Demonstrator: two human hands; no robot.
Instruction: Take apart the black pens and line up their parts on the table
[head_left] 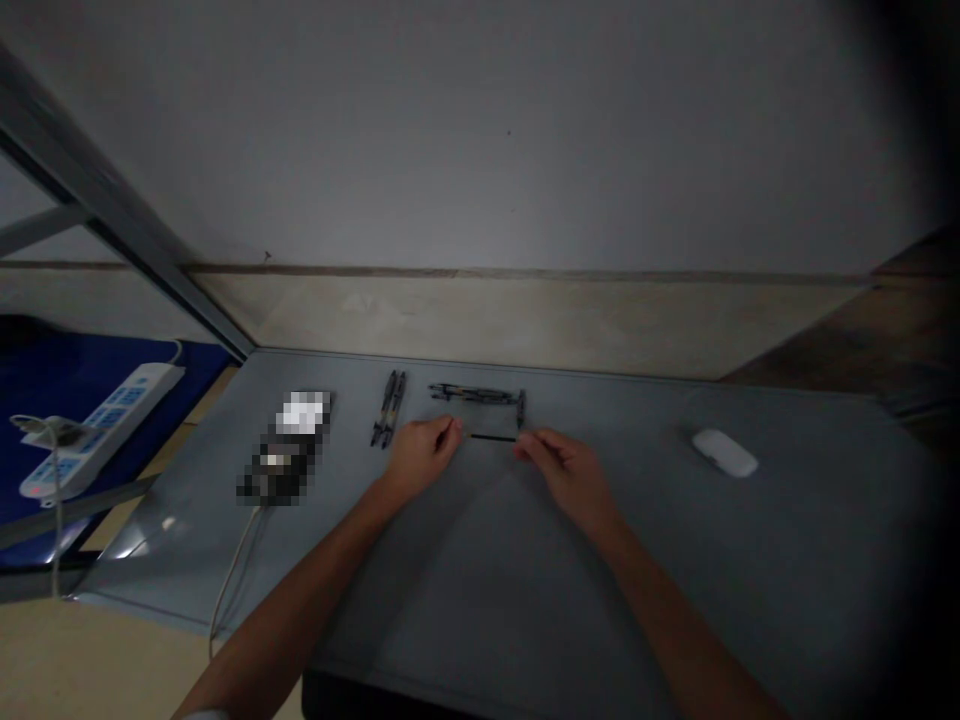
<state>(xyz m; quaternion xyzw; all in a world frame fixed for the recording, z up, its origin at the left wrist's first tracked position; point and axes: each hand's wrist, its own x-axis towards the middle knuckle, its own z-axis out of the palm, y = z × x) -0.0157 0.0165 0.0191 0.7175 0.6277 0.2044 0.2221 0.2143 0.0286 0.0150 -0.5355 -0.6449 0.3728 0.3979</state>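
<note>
Pinching rod (493, 437) at both ends: left grip (420, 455) closed on left tip, right grip (566, 475) on right tip. Rod level, on or just over bench (480, 580); I can't tell which. Pen parts (476, 393) loose just behind, not joined. Two pens (388, 408) whole, beside left grip. White case (724, 452) well apart, right.

Table (480, 560) is smooth grey with a faint sheen. At 3 o'clock the mouse (724, 452) is glossy white plastic; at 9 o'clock the strip (97, 428) likewise. Rod (493, 437): matt black.
</note>
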